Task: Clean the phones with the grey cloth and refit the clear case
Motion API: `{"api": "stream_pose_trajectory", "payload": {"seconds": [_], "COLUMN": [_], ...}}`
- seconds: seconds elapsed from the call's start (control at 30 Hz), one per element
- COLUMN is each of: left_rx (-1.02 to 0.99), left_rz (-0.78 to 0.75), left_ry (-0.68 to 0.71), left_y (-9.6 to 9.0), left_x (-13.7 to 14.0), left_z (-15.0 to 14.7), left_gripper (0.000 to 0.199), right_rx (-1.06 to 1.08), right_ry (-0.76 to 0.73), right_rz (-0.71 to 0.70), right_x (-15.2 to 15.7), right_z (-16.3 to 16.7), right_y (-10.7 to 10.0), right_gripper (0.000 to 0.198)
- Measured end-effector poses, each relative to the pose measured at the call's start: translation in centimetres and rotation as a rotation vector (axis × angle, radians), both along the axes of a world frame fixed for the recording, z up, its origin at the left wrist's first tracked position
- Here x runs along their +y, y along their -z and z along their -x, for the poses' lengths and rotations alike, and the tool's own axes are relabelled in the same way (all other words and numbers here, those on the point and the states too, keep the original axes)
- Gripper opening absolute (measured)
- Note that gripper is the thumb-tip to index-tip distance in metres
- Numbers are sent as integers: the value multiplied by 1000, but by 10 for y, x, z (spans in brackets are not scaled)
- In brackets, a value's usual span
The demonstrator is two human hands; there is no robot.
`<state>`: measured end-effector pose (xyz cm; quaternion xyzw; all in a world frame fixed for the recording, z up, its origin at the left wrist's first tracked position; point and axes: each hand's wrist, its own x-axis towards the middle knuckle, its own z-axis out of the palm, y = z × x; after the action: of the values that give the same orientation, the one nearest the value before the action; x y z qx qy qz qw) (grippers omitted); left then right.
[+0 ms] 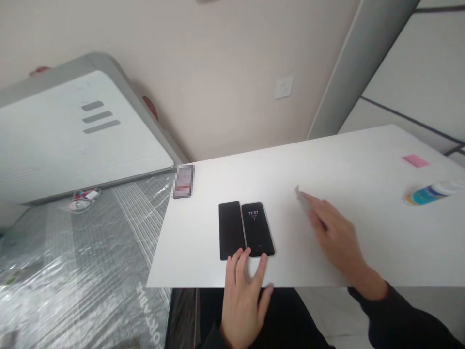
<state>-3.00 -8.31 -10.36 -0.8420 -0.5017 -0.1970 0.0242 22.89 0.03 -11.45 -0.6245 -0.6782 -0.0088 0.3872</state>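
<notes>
White counter [363, 160] with a smooth, pale top. Near its front edge lie a dark-screened phone [257, 228] reading 11:37 and, alongside, a flat black rectangle [231, 230]. Far left corner: a pixelated item [183, 182]. Right: a pink slip [416, 160] and blue-and-white bottle [432, 193].

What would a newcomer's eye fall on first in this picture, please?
Probably the phone showing 11:37 on the white table, beside a flat black slab, with the left grip at their near edges. Next, a pale, blurred item in the right grip and the blue-labelled bottle at far right.
</notes>
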Motion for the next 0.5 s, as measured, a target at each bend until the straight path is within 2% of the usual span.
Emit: {"api": "stream_pose_trajectory", "payload": {"seconds": [0.13, 0.23, 0.3, 0.4, 0.43, 0.5], "left_rx": [-3, -37, -26, -4, -12, -47], "left_rz": [-46, -89, -115, -138, -145, -165], "left_ry": [-40, -28, -18, -24, -35, -55], "left_y": [18, 22, 23, 26, 28, 34], "left_x": [-1, 1, 2, 3, 3, 2], "left_z": [-6, -4, -4, -5, -6, -7], "left_gripper": [48, 46, 47, 48, 47, 45], "right_rx": [-195, -305, -341, -361, -360, -329], "right_ry": [-585, -890, -930, -898, -925, -1086], "right_rz": [149, 200, 189, 175, 193, 209], "right_x": [8, 21, 37, 55, 56, 51], "right_z": [50, 50, 39, 29, 29, 30], "right_y": [3, 8, 8, 1, -2, -11], "right_gripper": [51, 58, 61, 67, 71, 85]}}
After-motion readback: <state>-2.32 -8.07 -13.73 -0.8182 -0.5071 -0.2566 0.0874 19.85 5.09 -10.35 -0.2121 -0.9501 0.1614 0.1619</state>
